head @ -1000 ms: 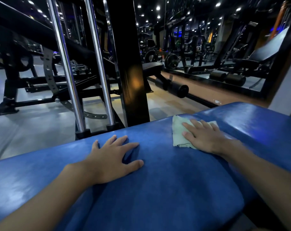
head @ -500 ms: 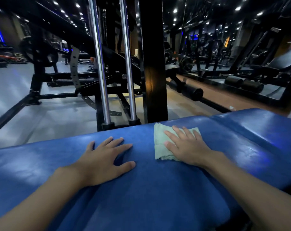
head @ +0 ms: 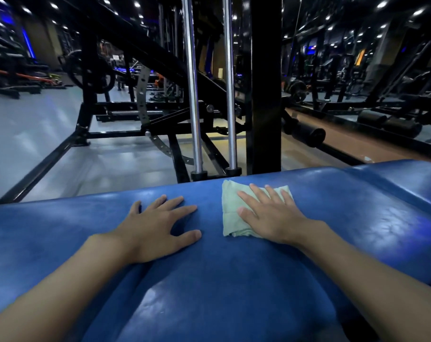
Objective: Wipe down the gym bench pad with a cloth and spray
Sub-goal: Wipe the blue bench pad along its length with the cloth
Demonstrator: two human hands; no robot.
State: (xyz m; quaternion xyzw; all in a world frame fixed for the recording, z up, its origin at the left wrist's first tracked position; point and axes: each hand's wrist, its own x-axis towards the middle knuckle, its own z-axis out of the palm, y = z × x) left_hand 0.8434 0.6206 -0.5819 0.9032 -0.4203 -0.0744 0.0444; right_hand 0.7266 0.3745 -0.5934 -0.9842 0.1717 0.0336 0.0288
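Blue bench pad (head: 234, 287) runs across the near field, its surface glossy in patches. A pale green folded cloth (head: 230, 211) lies flat on the pad close to its far edge, slightly right of centre. The right hand (head: 271, 218) rests palm-down on the cloth, fingers (head: 257, 193) straight and spread apart. The fingertips reach almost to the cloth's far border and the thumb lies across its middle. A strip of cloth shows left of the index finger and thumb; the right part is covered by the palm. The left hand (head: 155, 228) lies flat on bare pad to the left, fingers splayed, holding nothing. A band of uncovered pad separates its thumb from the cloth. The far edge of the pad falls away just beyond the cloth. Two chrome rods (head: 192, 95) and a black upright (head: 266, 82) stand on the floor (head: 49, 149) directly behind that edge. Open pad extends right of the cloth to a raised seam, and broadly toward the near side.
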